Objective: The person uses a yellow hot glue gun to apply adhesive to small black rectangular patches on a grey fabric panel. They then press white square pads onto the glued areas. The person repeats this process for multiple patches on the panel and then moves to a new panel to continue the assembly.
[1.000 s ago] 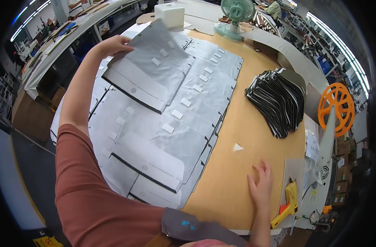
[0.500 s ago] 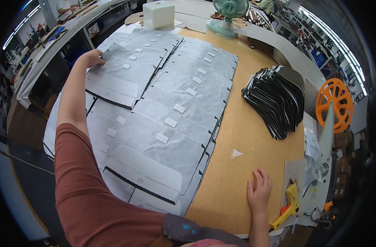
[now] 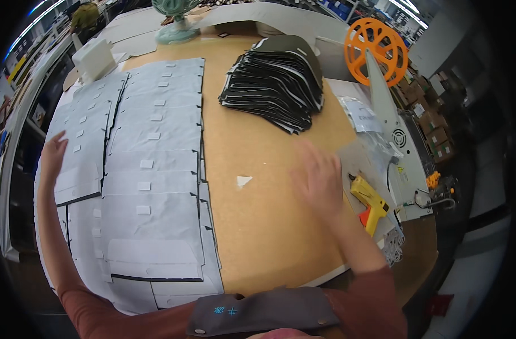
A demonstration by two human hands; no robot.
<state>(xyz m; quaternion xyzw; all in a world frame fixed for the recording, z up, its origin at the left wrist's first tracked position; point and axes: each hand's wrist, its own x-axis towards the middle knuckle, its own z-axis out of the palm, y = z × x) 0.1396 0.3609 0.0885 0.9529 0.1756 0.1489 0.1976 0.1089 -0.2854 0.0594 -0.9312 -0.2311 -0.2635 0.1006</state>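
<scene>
Closest to me, my right hand [image 3: 319, 182] is lifted over the bare brown table [image 3: 269, 226], fingers spread and blurred, holding nothing. Just to its right lies a yellow glue gun [image 3: 371, 200] with an orange grip, near the table's edge, and a small white scrap [image 3: 244, 181] sits on the table to the left of that hand. My left hand [image 3: 53, 155] is out at the far left, open and flat, its fingers resting on the outer edge of the grey sheets [image 3: 150, 169], not gripping them. Those sheets lie overlapped in two rows down the left half of the table, each with a small white tab. Farther off, a fanned stack of black pieces [image 3: 275, 85] rests on the table, well apart from both hands. Beyond that stand an orange reel [image 3: 375, 44], a green fan [image 3: 176, 22] and a white box [image 3: 94, 58].
</scene>
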